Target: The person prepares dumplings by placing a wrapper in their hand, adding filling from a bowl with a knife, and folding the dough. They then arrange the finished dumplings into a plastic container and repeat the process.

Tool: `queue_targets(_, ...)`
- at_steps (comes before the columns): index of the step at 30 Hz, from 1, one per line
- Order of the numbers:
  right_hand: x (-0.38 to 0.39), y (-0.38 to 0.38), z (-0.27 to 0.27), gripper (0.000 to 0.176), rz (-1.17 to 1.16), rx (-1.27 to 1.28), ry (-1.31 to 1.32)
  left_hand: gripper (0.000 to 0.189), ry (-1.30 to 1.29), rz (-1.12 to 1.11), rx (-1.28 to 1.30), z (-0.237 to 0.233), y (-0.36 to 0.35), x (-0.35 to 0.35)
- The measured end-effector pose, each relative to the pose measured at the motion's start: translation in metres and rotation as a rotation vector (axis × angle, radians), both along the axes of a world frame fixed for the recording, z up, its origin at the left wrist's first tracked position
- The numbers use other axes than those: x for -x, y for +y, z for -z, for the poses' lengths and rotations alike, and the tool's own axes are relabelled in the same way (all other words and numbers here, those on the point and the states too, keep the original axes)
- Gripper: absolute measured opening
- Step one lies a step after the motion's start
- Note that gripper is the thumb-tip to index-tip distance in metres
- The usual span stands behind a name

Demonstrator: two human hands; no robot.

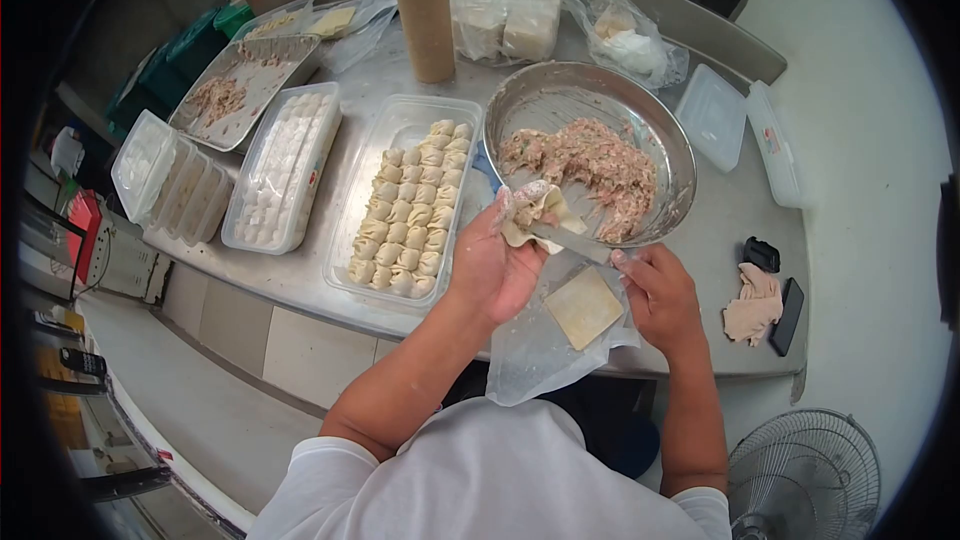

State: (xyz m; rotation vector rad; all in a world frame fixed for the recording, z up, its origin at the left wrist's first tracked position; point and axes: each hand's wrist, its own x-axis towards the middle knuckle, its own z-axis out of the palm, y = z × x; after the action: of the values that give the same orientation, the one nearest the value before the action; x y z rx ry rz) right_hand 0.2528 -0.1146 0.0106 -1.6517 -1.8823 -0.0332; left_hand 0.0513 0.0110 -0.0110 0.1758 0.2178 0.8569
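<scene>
One wrapper in hand beside one bowl on the grey steel desk (722,215).
The left hand (490,265) cupped one pale, floury dough wrapper (535,208) at the rim of the single round steel bowl of pink minced filling (560,100). The right hand (658,290) pinched one flat metal spatula (570,243) that touched the wrapper. One stack of square wrappers (583,308) lay between the hands, and one clear plastic tray of folded dumplings (410,205) sat just left.

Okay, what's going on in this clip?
A person is filling dumplings at a steel table. The left hand cups a pale dough wrapper, and the right hand holds a flat metal spatula to it. A round metal bowl of pink minced filling sits behind, square wrappers lie below the hands, and a clear plastic tray holds rows of folded dumplings.
</scene>
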Motion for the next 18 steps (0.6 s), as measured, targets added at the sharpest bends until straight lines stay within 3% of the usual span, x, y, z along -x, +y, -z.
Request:
queue_targets(3, 0.003, -0.01, -0.007, 0.034, 0.002, 0.045, 0.018, 0.044, 0.128, -0.044, 0.01, 0.002, 0.004, 0.005)
queue_targets(5, 0.007, -0.018, -0.013, 0.035, 0.025, 0.065, 0.002, 0.043, 0.247, -0.145, -0.117, 0.004, 0.001, 0.009)
queue_targets(8, 0.019, -0.017, -0.015, 0.036, 0.02, 0.04, 0.097, 0.044, 0.255, -0.174, -0.134, -0.009, -0.001, 0.006)
queue_targets(10, 0.026, -0.01, -0.014, 0.037, 0.054, -0.107, -0.037, 0.045, 0.205, -0.174, -0.129, -0.008, -0.002, 0.006)
queue_targets(14, 0.027, -0.007, -0.007, 0.037, 0.131, -0.1, 0.002, 0.046, 0.059, -0.149, -0.075, -0.009, 0.001, 0.013)
queue_targets(18, 0.028, -0.009, -0.01, 0.035, 0.014, 0.019, -0.046, 0.046, 0.138, -0.131, -0.069, -0.004, 0.004, 0.014)
